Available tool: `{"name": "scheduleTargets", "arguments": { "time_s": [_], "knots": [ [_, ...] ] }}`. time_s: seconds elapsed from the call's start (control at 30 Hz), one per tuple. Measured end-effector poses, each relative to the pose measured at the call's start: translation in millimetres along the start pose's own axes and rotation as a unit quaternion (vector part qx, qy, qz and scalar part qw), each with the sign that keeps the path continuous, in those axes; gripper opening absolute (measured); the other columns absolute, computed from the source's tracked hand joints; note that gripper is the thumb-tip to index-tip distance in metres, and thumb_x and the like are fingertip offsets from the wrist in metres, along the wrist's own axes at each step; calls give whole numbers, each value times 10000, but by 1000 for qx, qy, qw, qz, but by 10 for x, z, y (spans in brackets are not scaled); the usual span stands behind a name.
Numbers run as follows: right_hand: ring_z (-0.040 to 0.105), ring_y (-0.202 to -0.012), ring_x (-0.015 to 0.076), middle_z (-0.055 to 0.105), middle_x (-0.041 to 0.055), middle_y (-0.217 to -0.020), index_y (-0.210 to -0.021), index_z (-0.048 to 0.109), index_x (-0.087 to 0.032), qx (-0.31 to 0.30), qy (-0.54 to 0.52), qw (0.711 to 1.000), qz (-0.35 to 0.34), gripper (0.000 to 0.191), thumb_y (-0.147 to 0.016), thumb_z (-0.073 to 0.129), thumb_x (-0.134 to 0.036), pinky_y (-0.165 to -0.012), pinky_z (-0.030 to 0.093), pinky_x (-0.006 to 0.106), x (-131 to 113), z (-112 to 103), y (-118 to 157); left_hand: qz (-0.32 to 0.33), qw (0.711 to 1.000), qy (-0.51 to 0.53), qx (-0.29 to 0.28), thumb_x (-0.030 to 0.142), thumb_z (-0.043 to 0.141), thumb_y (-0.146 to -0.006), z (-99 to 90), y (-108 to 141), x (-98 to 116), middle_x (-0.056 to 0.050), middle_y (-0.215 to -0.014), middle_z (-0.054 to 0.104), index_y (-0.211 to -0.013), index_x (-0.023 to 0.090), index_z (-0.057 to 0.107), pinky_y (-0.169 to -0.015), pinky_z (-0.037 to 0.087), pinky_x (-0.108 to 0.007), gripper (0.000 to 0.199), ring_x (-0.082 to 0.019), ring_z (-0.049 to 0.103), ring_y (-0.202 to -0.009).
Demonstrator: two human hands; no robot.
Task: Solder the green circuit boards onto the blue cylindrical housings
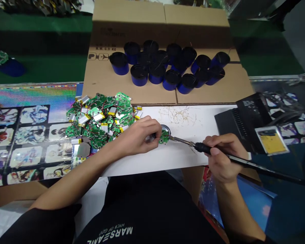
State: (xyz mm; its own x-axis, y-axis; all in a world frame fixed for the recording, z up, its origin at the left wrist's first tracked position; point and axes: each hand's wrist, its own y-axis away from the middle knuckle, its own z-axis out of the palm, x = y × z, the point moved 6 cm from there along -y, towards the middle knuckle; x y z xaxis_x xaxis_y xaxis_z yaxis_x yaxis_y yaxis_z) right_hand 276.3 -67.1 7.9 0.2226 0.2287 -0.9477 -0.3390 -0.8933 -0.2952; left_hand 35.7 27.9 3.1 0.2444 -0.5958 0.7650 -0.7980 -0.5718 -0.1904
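Observation:
My right hand [223, 156] is closed around the dark handle of a soldering iron [203, 148]. The iron's metal tip points left and reaches the edge of a small green circuit board [164, 137]. My left hand [147, 134] is closed at the board's left side, fingers curled over it and hiding part of it. A dark curved rim or wire loops along the board's top edge. Left of that hand lies a heap of green circuit boards [98, 134] with silvery, yellow-taped batteries and thin red wires.
Dark blue cylinders with black tops [139, 75] stand grouped on a cardboard sheet [98, 81] behind the white work surface [142, 162]. Thin wire scraps [179, 115] lie on it. At right sits a black stand [246, 118] with a yellow sponge tray [271, 140]. Picture sheets [27, 135] cover the left.

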Motion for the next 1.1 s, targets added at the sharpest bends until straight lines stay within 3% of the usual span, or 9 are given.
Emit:
{"name": "scheduleTargets", "arguments": {
  "time_s": [0.13, 0.33, 0.7, 1.1],
  "knots": [
    [649, -696, 204, 669, 29, -766, -898, 741, -238, -72, 4, 997, 4, 171, -900, 784, -404, -562, 492, 330, 45, 78, 35, -4, 1000, 4, 3, 109, 582, -902, 8, -2, -5, -28, -948, 695, -899, 207, 615, -889, 485, -347, 104, -206, 593, -934],
    [603, -661, 183, 625, 11, -735, -922, 733, -239, -107, -6, 994, -11, 140, -908, 766, -374, -564, 462, 321, 87, 176, 55, -4, 1000, 5, 6, 106, 580, -903, 10, -2, 0, -37, -959, 704, -892, 201, 622, -897, 488, -350, 104, -209, 605, -945],
    [611, -677, 191, 639, 18, -742, -933, 735, -240, -140, -2, 990, -13, 117, -909, 766, -350, -577, 482, 321, 74, 241, 47, -6, 1000, 5, 9, 122, 576, -909, 20, 3, -15, -40, -972, 719, -892, 207, 630, -900, 493, -352, 102, -214, 615, -953],
    [645, -687, 194, 674, 25, -766, -917, 753, -242, -113, 51, 992, -8, 140, -897, 785, -378, -546, 506, 303, 109, 172, 62, -3, 1000, 0, 6, 119, 559, -922, 12, 1, 4, -39, -958, 703, -893, 201, 625, -897, 476, -348, 109, -212, 601, -946]
  ]
}}
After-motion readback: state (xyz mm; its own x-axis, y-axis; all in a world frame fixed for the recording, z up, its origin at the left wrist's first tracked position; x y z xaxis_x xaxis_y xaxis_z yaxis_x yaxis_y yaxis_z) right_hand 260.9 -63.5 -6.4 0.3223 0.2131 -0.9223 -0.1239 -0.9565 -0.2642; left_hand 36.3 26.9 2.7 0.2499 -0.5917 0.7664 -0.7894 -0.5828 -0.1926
